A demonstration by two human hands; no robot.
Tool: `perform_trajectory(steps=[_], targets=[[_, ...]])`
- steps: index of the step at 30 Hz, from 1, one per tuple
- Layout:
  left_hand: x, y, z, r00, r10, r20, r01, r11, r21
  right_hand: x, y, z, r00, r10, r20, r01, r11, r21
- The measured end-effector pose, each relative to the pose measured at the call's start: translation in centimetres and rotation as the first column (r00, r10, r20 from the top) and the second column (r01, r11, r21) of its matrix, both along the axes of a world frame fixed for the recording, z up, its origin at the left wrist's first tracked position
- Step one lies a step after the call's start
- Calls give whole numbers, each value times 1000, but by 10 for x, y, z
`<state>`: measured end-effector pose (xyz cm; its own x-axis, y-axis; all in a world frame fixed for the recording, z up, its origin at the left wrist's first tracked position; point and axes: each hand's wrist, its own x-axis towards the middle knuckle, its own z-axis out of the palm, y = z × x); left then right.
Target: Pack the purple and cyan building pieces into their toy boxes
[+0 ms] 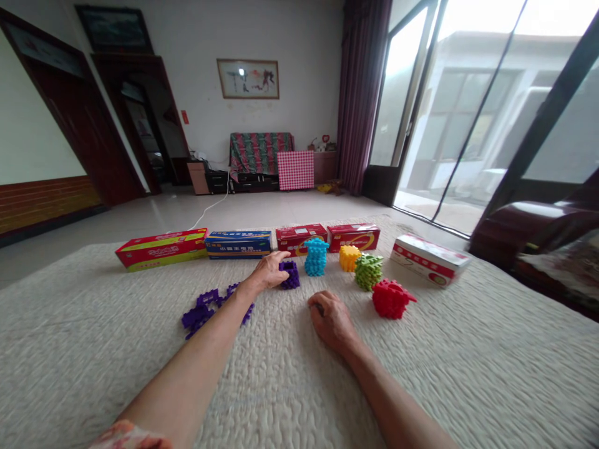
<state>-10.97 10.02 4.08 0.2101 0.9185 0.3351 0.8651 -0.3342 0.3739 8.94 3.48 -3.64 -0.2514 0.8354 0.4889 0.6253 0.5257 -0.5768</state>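
Near edge: a patterned sleeve (131,436) is showing at the left forearm, and both forearms are extending over a pale quilted cover (281,386); loose purple pieces (201,312) are lying flat and partly overlapping beside and beyond the left forearm, apparently leaving space between the hands; the right hand (330,318) is resting knuckles up on the cover, its fingers loosely curling inward, probably bracing the leaning body; whether its fingertips are meeting, or enclosing anything, one cannot tell

Centre: the red block (390,299) is lying to the right of the right hand, a point projecting from its right side; the left hand (271,271) is reaching farther forward, thumb and fingers standing apart, the thumb touching the near left side of the hollow purple block (290,274) and the fingers extending above its corner, a pose likely serving to steady or position it; no firm clamp is showing; the purple block is sitting upright on the cover, just left of the taller blue block (317,257); the green block (368,272) and the yellow block (349,258) are standing farther right, each colour forming its own compact group

Far edge: a red-and-green box (161,251), a blue box (238,246), two red boxes (300,232) and an angled white box (428,262) are forming a shallow arc, seemingly bordering the blocks; beyond them, the tiled floor (257,209) is extending towards a wall
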Motion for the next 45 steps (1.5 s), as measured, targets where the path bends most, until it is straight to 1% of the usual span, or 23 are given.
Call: perform_trajectory(steps=[2, 4, 5, 7, 10, 13, 15, 17, 20, 22, 26, 29, 33, 36, 38, 40, 45], targets=[[-8, -6, 5, 1000, -3, 0, 3, 999, 54, 0, 0, 0, 1000, 3, -5, -3, 1000, -3], [-22, -16, 10, 999, 33, -24, -31, 996, 83, 0, -1, 0, 1000, 5, -5, -5, 1000, -7], [-31, -23, 12, 997, 67, -50, -63, 995, 72, 1, -1, 1, 1000, 8, -4, -8, 1000, -7], [-50, -39, 12, 980, 156, -122, -157, 988, 2, 1, -1, 2, 1000, 12, 0, -12, 1000, -4], [-75, -60, 2, 941, 242, -237, -271, 958, -98, 1, -1, 3, 1000, 22, 13, -22, 1000, 0], [-88, -69, -14, 931, 266, -250, -302, 946, -120, 1, 0, 2, 999, 32, 22, -32, 999, 6], [-90, -69, -22, 934, 270, -234, -300, 949, -101, 2, 1, 2, 999, 33, 23, -34, 999, 14], [-90, -66, -26, 940, 259, -221, -285, 954, -95, 2, 1, 2, 999, 33, 24, -33, 999, 17], [-89, -64, -28, 954, 213, -213, -249, 956, -157, 2, 0, 4, 999, 36, 27, -36, 999, 11], [-89, -64, -28, 956, 203, -214, -244, 950, -192, 2, 0, 5, 999, 39, 31, -39, 999, 7], [-93, -66, -29, 947, 233, -222, -274, 945, -176, 3, 0, 5, 998, 40, 42, -40, 999, 15], [-97, -66, -26, 937, 275, -215, -311, 937, -160, 3, 1, 4, 998, 41, 43, -41, 999, 16], [-98, -72, -10, 944, 278, -179, -308, 936, -168, 3, 1, 3, 998, 44, 45, -46, 999, 23], [-97, -85, 3, 960, 218, -175, -251, 949, -191, 3, 1, 3, 998, 45, 40, -46, 999, 27], [-95, -95, 8, 966, 165, -199, -210, 951, -227, 3, 2, 2, 998, 47, 42, -48, 998, 28], [-93, -104, 7, 957, 138, -255, -204, 946, -252, 3, 2, 3, 998, 48, 49, -49, 998, 27], [-88, -114, -5, 923, 111, -369, -221, 937, -269, 3, 1, 4, 997, 40, 61, -41, 999, 14]])
